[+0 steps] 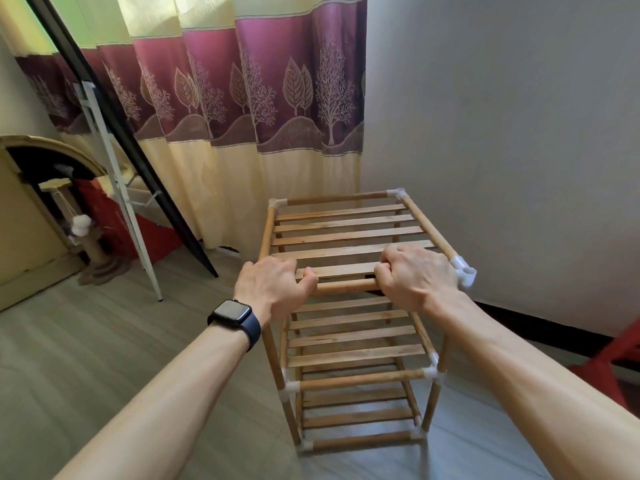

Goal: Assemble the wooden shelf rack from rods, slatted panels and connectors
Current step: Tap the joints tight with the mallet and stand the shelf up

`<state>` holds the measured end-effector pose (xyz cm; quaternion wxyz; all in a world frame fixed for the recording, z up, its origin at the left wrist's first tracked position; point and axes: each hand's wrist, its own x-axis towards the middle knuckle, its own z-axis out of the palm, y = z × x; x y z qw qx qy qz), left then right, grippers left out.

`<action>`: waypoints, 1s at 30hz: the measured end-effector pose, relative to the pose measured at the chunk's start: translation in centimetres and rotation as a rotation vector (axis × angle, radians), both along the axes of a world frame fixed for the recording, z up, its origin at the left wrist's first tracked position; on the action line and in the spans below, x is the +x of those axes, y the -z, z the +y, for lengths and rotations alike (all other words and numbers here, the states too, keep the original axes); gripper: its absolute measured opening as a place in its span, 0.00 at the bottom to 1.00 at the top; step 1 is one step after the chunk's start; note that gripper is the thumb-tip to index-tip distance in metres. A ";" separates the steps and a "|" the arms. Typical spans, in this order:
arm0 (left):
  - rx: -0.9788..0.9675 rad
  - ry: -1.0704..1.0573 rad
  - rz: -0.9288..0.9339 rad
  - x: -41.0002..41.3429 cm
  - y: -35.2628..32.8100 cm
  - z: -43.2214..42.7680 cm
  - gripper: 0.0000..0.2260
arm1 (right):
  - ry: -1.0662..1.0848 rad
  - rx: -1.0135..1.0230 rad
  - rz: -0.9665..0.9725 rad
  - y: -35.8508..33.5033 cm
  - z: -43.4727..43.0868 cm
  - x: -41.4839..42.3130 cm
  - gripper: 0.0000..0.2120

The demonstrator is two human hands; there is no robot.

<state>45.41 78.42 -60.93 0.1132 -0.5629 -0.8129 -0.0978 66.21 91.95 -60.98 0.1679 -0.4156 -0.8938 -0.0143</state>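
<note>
A three-tier wooden shelf rack stands upright on the floor, with slatted panels on each level and white plastic connectors at its corners. Both hands hold the near top front rod. My left hand, with a dark watch on the wrist, grips the rod's left end and hides that corner connector. My right hand grips the rod's right part, just left of the near right connector. The middle slatted panel and the bottom panel show below.
A pale wall stands close on the right, a patterned curtain behind the rack. A black board and a white metal frame lean at left beside a scratching post. A red item sits at the right edge.
</note>
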 end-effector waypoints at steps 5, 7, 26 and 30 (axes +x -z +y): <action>0.418 0.182 0.413 1.8 1.8 -0.6 0.17 | -0.119 0.196 0.173 1.5 -0.2 1.3 0.22; 0.476 0.417 0.502 3.8 3.7 -0.8 0.17 | -0.194 0.292 0.303 3.1 -1.0 3.4 0.22; -0.212 0.204 -0.056 14.0 25.2 9.2 0.25 | 0.947 -1.132 -0.226 40.0 -15.7 28.7 0.26; -0.225 0.199 -0.059 13.6 25.6 9.4 0.22 | 0.951 -1.154 -0.210 39.9 -14.7 27.0 0.16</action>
